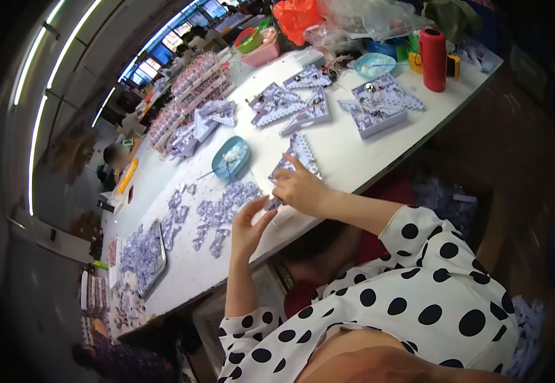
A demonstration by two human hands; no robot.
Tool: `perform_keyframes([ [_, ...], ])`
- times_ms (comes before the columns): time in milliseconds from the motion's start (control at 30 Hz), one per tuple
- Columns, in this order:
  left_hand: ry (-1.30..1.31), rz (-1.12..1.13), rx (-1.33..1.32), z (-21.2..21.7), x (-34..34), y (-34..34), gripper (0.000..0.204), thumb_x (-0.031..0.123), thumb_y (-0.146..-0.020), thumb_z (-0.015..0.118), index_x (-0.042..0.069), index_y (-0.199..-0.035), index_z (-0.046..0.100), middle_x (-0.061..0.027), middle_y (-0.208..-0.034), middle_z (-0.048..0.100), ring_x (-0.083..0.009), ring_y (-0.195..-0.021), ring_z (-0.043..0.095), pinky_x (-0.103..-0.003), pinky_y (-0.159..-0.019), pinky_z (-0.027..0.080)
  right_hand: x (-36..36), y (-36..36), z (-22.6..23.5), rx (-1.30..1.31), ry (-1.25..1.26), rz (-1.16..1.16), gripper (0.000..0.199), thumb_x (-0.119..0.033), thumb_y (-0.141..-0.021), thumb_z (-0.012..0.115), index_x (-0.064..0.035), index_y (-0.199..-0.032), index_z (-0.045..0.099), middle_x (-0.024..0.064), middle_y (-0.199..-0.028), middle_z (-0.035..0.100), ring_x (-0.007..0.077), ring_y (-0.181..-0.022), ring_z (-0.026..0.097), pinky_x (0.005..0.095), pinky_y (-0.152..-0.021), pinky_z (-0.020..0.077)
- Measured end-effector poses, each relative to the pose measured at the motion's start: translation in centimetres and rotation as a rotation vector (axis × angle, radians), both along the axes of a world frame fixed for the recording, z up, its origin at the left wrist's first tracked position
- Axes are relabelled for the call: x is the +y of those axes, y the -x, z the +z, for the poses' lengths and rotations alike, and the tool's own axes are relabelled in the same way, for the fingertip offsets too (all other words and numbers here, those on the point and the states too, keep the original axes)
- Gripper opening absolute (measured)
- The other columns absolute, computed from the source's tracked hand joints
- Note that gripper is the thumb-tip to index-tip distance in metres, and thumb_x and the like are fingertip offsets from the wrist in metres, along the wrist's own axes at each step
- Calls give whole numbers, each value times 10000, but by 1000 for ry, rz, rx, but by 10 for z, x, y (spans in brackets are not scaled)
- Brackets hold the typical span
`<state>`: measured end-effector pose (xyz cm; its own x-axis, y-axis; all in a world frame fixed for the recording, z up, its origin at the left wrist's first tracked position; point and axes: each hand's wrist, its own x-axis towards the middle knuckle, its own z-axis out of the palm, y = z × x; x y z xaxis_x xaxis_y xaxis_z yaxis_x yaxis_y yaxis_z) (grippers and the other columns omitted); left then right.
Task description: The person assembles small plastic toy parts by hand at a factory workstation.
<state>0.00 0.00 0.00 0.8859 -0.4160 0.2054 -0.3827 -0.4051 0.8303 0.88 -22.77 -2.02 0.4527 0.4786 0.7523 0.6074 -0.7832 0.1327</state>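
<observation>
My left hand (249, 227) is at the table's near edge, its thumb and fingers closed on a small lavender piece (273, 203); its exact kind is too small to make out. My right hand (303, 190) meets it from the right, index finger raised and the other fingers curled in at the same piece. Just beyond the right hand lies a lavender box with a scalloped strip (304, 153), partly covered by that hand. Left of the hands spreads a loose pile of small lavender pieces (226, 203). Behind the pile stands a blue bowl (231, 157) with white bits in it.
Farther back on the white table (341, 165) sit several lavender boxes (379, 118), a second blue bowl (374, 65) and a red cylinder (433, 60). A heaped tray (160, 258) stands at the left. Stacked strips (188, 96) and plastic bags (367, 22) line the far side.
</observation>
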Motion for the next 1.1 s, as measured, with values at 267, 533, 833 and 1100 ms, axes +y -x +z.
perform_keyframes([
  [267, -348, 93, -698, 23, -49, 33, 282, 60, -861, 760, 13, -1108, 631, -176, -1005, 663, -396, -941, 644, -450, -791, 522, -21, 6, 6, 97, -89, 82, 190, -296, -729, 776, -127, -799, 725, 19, -860, 698, 202, -1097, 623, 582, -1174, 270],
  [533, -304, 148, -727, 65, -66, -24, 232, 105, -887, 751, 11, -1076, 654, -179, -995, 673, -393, -911, 652, -453, -801, 526, -68, -26, 42, 71, -378, 151, 455, -237, -778, 822, -159, -1215, 718, 28, -1194, 702, 246, -1228, 560, 482, -1169, 312],
  [833, -376, 149, -689, 15, -79, -46, 248, 165, -897, 743, 66, -1119, 693, -121, -1044, 663, -347, -997, 626, -438, -873, 504, -64, 44, 21, 442, -622, -146, 424, -331, -784, 835, -109, -1102, 664, 77, -1061, 628, 268, -1102, 579, 429, -860, 520],
  [1100, -168, 135, -495, 27, -85, -39, 324, 262, -1061, 536, 84, -1284, 689, -174, -1237, 656, -335, -1181, 590, -407, -1029, 447, -36, 65, -24, 442, -652, -305, 344, -218, -795, 827, -103, -1065, 648, 94, -1148, 558, 300, -1061, 589, 408, -909, 502],
])
